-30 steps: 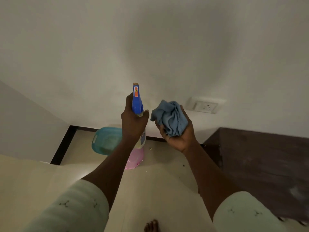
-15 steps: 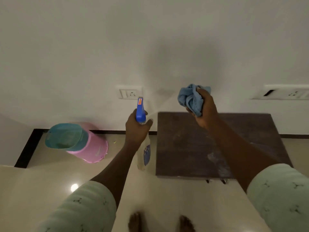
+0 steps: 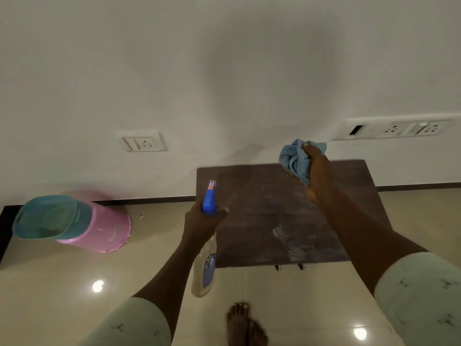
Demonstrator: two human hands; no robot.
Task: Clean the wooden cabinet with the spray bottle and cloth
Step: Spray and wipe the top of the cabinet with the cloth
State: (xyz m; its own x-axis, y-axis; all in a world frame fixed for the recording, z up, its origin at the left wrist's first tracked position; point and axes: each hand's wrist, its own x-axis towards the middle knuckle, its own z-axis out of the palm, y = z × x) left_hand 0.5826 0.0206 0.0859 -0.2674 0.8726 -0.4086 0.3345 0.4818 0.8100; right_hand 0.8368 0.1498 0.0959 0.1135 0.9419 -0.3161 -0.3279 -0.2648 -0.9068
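While left hand [image 3: 203,224] grips translucent spray bottle [image 3: 205,260], right hand [image 3: 316,171] clutches crumpled blue cloth [image 3: 294,159], smeared dark wooden cabinet [image 3: 262,216]

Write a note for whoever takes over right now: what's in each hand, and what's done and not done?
Left hand: shut on the spray bottle, blue nozzle pointing away from the person toward the cabinet.
Right hand: shut on the bunched blue cloth, held above the cabinet's far side, not touching it as far as I can tell.
Cabinet: dark wooden top against the wall, with pale smears and dusty patches near the front.
Done: both tools in hand, person standing at the cabinet.
Left: spray the top, wipe it with the cloth. Whether any spray has landed yet cannot be told.
Nearby: pink bin on the floor to the left.
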